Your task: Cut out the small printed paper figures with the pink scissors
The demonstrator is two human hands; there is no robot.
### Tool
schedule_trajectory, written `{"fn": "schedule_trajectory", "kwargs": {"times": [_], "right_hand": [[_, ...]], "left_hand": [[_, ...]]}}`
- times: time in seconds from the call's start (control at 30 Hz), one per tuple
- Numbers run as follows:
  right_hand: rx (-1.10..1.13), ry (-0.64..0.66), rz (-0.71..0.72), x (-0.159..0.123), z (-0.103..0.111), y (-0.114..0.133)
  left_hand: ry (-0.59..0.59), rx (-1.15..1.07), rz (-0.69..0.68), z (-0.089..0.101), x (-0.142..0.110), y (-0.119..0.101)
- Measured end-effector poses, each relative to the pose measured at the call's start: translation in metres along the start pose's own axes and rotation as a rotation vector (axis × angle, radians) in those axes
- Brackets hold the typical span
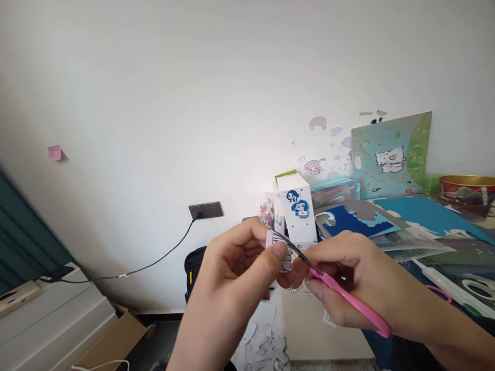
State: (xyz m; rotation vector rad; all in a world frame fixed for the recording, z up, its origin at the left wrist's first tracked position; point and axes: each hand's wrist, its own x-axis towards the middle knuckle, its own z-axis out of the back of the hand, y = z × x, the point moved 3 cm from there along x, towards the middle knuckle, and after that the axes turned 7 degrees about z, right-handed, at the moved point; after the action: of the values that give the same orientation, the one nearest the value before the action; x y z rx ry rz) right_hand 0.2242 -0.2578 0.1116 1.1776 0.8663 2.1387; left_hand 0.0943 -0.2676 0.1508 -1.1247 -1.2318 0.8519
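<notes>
My left hand (242, 278) pinches a small piece of white paper (286, 263) with black printed lines between thumb and fingers. In my right hand (348, 278) is a pair of scissors (350, 304) with pink handles and dark blades. The blades lie against the upper right side of the paper, by my left thumb. Whether they are parted is hard to see. Below my hands, white paper scraps (265, 342) are heaped beside a beige board (325, 340), where a small printed paper piece (329, 318) also lies.
Behind my hands stands a white box (296, 206) with blue stickers. Blue paper sheets (356, 221), clear bags and a round tin (467, 188) are on the right. A black cable (154, 262) runs from the wall socket (207, 210) to the left. A cardboard box (116, 337) sits lower left.
</notes>
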Motion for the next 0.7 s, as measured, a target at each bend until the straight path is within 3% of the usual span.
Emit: {"fn": "schedule_trajectory", "kwargs": {"times": [0.23, 0.3, 0.37, 0.4, 0.43, 0.5, 0.57, 0.63, 0.7], "right_hand": [[-0.026, -0.018, 0.011, -0.001, 0.000, 0.000], [-0.034, -0.018, 0.018, -0.001, 0.000, 0.000], [-0.052, -0.011, 0.028, -0.001, 0.000, 0.000], [-0.064, -0.008, 0.033, -0.001, 0.000, 0.000], [-0.071, -0.005, 0.036, -0.001, 0.001, 0.000], [-0.072, -0.001, 0.033, -0.002, 0.001, 0.000], [-0.060, 0.006, 0.020, -0.003, 0.001, 0.000], [-0.052, 0.018, 0.003, -0.004, 0.001, 0.001], [-0.053, 0.026, -0.011, -0.006, 0.001, 0.001]], "left_hand": [[0.004, -0.003, 0.003, 0.003, -0.001, 0.002], [0.062, -0.011, 0.014, 0.007, 0.001, 0.002], [0.214, 0.012, 0.059, 0.008, 0.004, 0.003], [0.220, 0.014, 0.064, 0.010, 0.006, 0.003], [0.154, -0.003, 0.040, 0.014, 0.007, 0.001], [0.235, 0.016, 0.076, 0.011, 0.007, 0.001], [0.219, 0.015, 0.081, 0.008, 0.005, 0.000], [0.042, -0.014, 0.077, 0.008, 0.002, 0.001], [0.019, -0.014, 0.094, 0.006, -0.002, 0.003]]}}
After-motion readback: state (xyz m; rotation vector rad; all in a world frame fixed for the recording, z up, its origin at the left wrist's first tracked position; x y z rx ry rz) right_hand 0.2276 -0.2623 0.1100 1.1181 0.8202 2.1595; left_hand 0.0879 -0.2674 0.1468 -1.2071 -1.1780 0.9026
